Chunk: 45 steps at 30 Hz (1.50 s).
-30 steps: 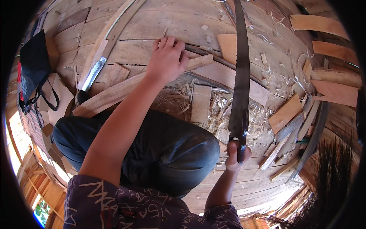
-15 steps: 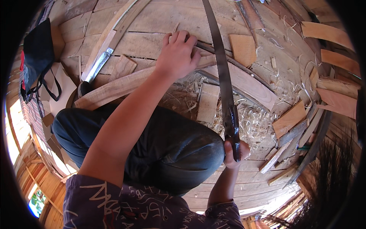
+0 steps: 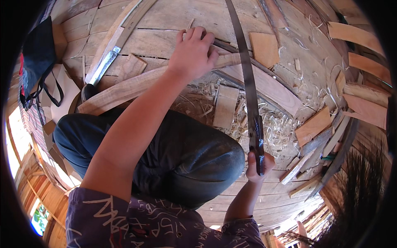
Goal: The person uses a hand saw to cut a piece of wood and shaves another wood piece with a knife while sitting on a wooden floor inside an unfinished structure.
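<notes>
My right hand [image 3: 261,166] is closed around the dark handle of a handsaw [image 3: 248,78]. Its long blade points away from me, teeth on the left, and crosses over the right end of a curved wooden board [image 3: 132,87]. From above I cannot tell whether the blade touches the wood. My left hand [image 3: 192,53] lies across this board near the blade, fingers bent over the far edge and thumb toward the saw. Its palm and fingertips are hidden. My bent leg [image 3: 194,161] is close to the board's near side.
Another saw [image 3: 105,64] with a shiny blade lies at the left beside long wood strips. Shavings [image 3: 285,132] and offcuts [image 3: 313,126] litter the floor to the right. A dark bag [image 3: 39,62] and cardboard [image 3: 64,89] are at far left. Dark bristly strands [image 3: 364,194] show lower right.
In the picture, the saw and my right hand have shifted slightly right and down. My left hand stays on the board, with a small upward shift in view.
</notes>
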{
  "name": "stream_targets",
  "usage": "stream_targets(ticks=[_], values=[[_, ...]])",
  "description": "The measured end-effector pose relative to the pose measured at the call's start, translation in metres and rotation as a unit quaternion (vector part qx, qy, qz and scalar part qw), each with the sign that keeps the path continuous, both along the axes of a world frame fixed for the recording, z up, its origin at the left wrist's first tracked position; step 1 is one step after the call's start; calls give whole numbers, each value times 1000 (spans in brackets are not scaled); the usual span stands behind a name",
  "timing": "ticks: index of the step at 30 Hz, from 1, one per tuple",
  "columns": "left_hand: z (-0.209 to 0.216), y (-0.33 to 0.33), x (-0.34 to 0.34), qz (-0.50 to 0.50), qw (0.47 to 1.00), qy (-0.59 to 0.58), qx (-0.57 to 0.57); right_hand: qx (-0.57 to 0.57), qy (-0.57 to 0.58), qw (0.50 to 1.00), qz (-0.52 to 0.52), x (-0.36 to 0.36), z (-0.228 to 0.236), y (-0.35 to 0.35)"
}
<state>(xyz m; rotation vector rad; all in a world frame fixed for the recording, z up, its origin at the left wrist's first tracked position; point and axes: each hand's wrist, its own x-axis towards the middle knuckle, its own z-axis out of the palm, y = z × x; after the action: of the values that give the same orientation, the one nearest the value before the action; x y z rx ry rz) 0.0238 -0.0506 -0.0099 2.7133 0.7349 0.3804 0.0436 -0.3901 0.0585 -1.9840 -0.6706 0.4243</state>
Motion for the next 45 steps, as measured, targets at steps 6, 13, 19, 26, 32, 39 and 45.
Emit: stream_targets(ticks=[6,13,19,26,32,39,45], values=[[0,1,1,-5,1000,17,4,-7,1,1000,0,3,0,-3],[-1,0,1,1,1000,6,-2,25,2,999,-23,-3,-1,4],[-4,2,1,-2,1000,9,2,19,63,997,-28,2,5,1],[-1,0,2,7,999,36,-6,-25,44,998,24,-5,22,-13],[-3,0,2,2,999,35,0,-18,42,999,-5,-6,33,-5],[-5,1,2,3,1000,27,12,-36,59,998,-9,7,37,45],[-5,2,2,7,999,27,15,-34,70,997,17,15,22,41]])
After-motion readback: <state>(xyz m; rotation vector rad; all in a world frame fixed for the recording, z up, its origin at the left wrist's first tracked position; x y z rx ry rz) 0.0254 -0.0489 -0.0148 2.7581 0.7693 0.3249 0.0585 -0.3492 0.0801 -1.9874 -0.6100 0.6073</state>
